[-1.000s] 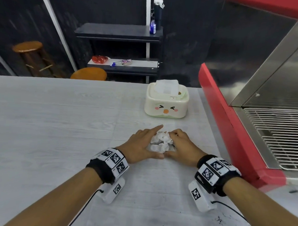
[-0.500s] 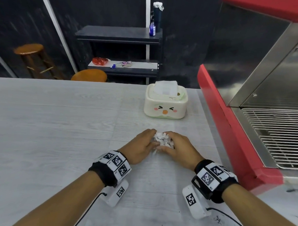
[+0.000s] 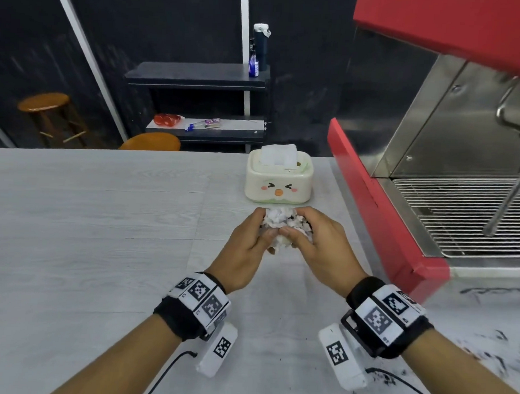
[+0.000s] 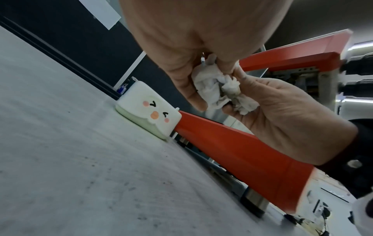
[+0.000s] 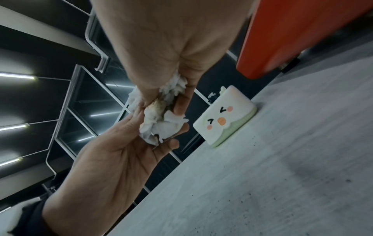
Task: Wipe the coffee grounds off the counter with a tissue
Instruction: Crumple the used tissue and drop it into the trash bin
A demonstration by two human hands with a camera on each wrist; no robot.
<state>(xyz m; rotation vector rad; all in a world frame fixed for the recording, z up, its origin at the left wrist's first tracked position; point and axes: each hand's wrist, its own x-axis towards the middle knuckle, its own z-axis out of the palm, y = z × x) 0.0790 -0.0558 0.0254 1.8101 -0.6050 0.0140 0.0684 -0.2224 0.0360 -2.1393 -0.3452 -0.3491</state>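
Note:
A crumpled white tissue, stained dark with coffee grounds, is bunched between both hands above the pale wood-grain counter. My left hand curls round its left side and my right hand round its right side. The left wrist view shows the tissue pinched between fingers of both hands, clear of the surface. In the right wrist view the tissue wad has brown stains. Dark coffee grounds lie smeared on the counter at the lower right.
A cream tissue box with a cartoon face stands just behind the hands. A red and steel coffee machine with a wire drip grate fills the right side. Dark shelves and wooden stools stand beyond the counter's far edge.
Both hands gathered the tissue from flat on the counter into a wad and lifted it off the surface.

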